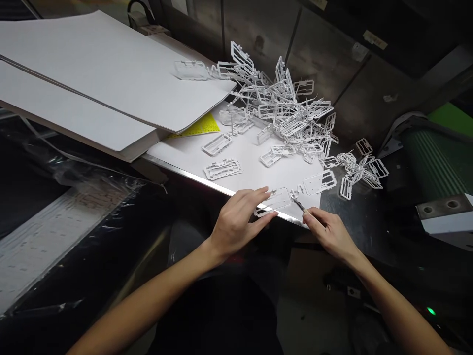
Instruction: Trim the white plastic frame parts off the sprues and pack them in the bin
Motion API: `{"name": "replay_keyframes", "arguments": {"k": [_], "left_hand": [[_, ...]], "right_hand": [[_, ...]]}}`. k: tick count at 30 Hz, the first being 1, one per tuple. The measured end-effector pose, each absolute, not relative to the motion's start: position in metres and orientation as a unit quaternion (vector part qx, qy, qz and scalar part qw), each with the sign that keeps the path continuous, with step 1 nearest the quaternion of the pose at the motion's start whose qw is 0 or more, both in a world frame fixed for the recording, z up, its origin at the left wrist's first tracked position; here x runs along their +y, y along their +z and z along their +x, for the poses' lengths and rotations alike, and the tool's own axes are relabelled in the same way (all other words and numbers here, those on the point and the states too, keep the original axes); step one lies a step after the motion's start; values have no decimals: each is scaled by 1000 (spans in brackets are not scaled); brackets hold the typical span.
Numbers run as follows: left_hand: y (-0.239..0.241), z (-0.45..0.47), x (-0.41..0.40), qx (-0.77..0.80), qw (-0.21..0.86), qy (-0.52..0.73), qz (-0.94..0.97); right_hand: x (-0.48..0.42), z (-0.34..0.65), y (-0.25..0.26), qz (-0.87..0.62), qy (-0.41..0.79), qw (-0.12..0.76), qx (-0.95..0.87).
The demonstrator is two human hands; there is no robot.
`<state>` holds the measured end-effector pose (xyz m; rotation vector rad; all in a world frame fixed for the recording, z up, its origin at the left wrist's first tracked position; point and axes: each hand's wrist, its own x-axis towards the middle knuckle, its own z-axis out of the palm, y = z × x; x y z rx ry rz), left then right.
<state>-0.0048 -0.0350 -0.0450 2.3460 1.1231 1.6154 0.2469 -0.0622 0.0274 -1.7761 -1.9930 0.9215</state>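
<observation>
Between its thumb and fingers, my left hand (240,219) grips a white plastic frame (278,198) by its left end, over the table's front edge. My right hand (328,229) is closed around a small pair of cutters (297,203). The tips of the cutters are at the right end of that frame, by a thin connecting piece. Just beyond them, a second white frame (320,183) appears joined by this piece. Two separate frames lie near the edge: a nearer frame (223,169) and one behind it (217,144).
A tangled heap of white moulded frames (291,111) covers the back of the white tabletop (247,170). One cluster (357,170) sits on the dark surface at right. Large white boards (111,74) overhang the left side, above a yellow sheet (201,125). Green ribbed machinery (424,153) stands right.
</observation>
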Motion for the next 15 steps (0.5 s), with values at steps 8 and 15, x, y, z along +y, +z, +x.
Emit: {"name": "replay_keyframes", "arguments": {"k": [8, 15], "left_hand": [[-63, -26, -18, 454, 10, 473, 755], [-72, -36, -2, 495, -16, 431, 754]], "right_hand": [[-71, 254, 13, -697, 304, 208, -615], [-38, 235, -1, -714, 208, 299, -598]]}}
